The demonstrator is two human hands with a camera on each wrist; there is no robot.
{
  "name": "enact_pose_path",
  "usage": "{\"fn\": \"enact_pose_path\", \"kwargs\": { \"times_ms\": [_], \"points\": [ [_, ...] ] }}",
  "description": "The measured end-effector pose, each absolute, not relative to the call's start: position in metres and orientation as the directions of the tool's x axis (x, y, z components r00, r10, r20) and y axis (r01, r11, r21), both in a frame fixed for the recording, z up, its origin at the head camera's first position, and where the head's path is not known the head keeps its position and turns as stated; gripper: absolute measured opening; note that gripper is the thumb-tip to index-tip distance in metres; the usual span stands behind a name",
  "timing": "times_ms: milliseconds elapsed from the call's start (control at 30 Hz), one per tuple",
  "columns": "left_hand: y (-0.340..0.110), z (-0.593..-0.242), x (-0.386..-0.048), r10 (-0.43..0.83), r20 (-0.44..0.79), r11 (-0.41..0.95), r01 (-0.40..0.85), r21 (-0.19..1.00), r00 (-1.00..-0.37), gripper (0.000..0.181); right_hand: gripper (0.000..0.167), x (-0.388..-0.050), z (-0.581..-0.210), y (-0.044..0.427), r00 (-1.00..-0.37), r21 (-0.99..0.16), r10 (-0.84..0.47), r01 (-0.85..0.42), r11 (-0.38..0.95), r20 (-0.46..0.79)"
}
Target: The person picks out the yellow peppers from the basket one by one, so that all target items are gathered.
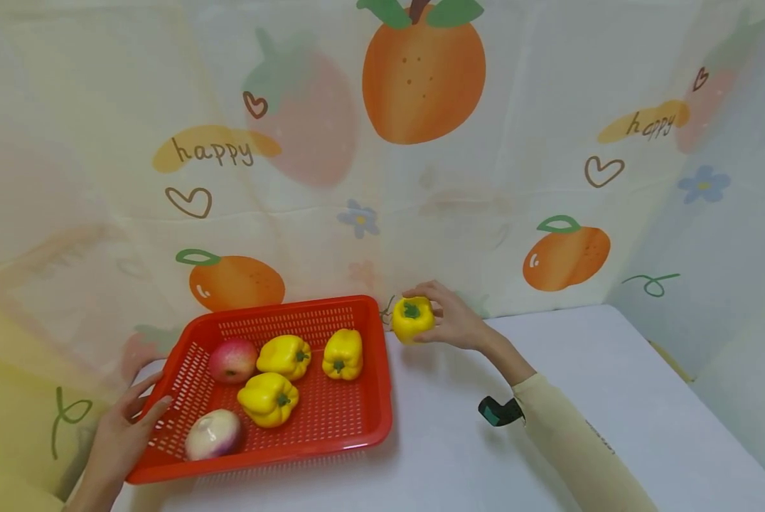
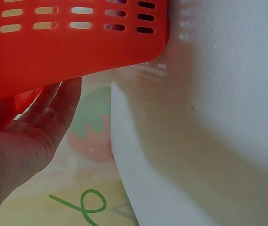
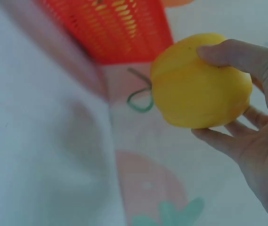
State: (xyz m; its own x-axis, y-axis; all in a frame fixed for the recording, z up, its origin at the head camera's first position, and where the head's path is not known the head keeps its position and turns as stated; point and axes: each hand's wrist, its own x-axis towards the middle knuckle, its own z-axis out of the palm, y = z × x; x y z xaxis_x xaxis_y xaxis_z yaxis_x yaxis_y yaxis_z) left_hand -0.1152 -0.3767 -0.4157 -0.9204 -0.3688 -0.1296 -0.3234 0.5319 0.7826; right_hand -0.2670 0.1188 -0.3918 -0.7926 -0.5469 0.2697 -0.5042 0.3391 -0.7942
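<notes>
My right hand (image 1: 451,316) holds a yellow bell pepper (image 1: 411,319) above the table, just right of the basket. In the right wrist view, the thumb lies across one side of the pepper (image 3: 195,84) and the other fingers support the opposite side. At the left, my left hand (image 1: 121,430) grips the rim of a red plastic basket (image 1: 331,449). Inside the basket are three more yellow bell peppers (image 1: 342,354), a pinkish-red apple (image 1: 233,360) and a round white-and-purple vegetable like a turnip (image 1: 212,434). The left wrist view has the left fingers (image 2: 65,110) partly hidden behind the rim.
A white table (image 1: 446,441) carries the basket, and its right edge runs diagonally toward the lower right. Behind it hangs a fruit-printed cloth (image 1: 459,192). A dark device (image 1: 500,411) sits at the right wrist.
</notes>
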Motion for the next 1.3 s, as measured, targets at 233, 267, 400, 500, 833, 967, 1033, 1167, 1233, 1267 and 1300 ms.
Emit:
{"fn": "enact_pose_path", "kwargs": {
  "times_ms": [233, 267, 400, 500, 833, 967, 1033, 1167, 1233, 1267, 1300],
  "points": [
    [-0.378, -0.418, -0.115, -0.355, -0.121, 0.559, -0.313, 0.768, -0.927, 0.064, 0.062, -0.278, -0.424, 0.122, -0.794, -0.782, -0.549, -0.507, 0.362, 0.26],
    [-0.378, -0.418, -0.115, -0.354, -0.116, 0.562, -0.31, 0.766, -0.928, 0.064, 0.062, -0.279, -0.429, 0.122, -0.797, -0.783, -0.547, -0.503, 0.365, 0.257],
    [-0.379, -0.419, -0.115, -0.355, -0.122, 0.547, -0.312, 0.777, -0.927, 0.066, 0.061, -0.283, -0.445, 0.124, -0.81, -0.768, -0.546, -0.486, 0.417, 0.215],
    [-0.379, -0.419, -0.114, -0.349, -0.116, 0.544, -0.302, 0.783, -0.93, 0.066, 0.062, -0.285, -0.452, 0.125, -0.812, -0.754, -0.554, -0.479, 0.45, 0.185],
    [-0.378, -0.416, -0.115, -0.362, -0.135, 0.543, -0.327, 0.773, -0.922, 0.067, 0.064, -0.283, -0.445, 0.126, -0.778, -0.689, -0.607, -0.528, 0.496, 0.159],
    [-0.377, -0.416, -0.115, -0.358, -0.126, 0.556, -0.319, 0.767, -0.925, 0.067, 0.066, -0.278, -0.429, 0.13, -0.785, -0.651, -0.606, -0.528, 0.545, 0.128],
    [-0.376, -0.417, -0.115, -0.353, -0.119, 0.564, -0.312, 0.765, -0.928, 0.066, 0.066, -0.276, -0.417, 0.13, -0.792, -0.627, -0.598, -0.529, 0.572, 0.123],
    [-0.377, -0.417, -0.116, -0.354, -0.119, 0.566, -0.313, 0.763, -0.928, 0.064, 0.064, -0.271, -0.39, 0.126, -0.785, -0.587, -0.605, -0.553, 0.591, 0.131],
    [-0.378, -0.417, -0.116, -0.355, -0.118, 0.567, -0.313, 0.762, -0.928, 0.064, 0.064, -0.27, -0.378, 0.121, -0.774, -0.565, -0.618, -0.575, 0.592, 0.141],
    [-0.379, -0.418, -0.116, -0.355, -0.116, 0.565, -0.312, 0.764, -0.928, 0.064, 0.064, -0.269, -0.374, 0.118, -0.766, -0.551, -0.626, -0.589, 0.591, 0.147],
    [-0.379, -0.418, -0.115, -0.356, -0.115, 0.565, -0.311, 0.764, -0.927, 0.064, 0.064, -0.269, -0.369, 0.115, -0.757, -0.537, -0.635, -0.604, 0.589, 0.154]
  ]
}}
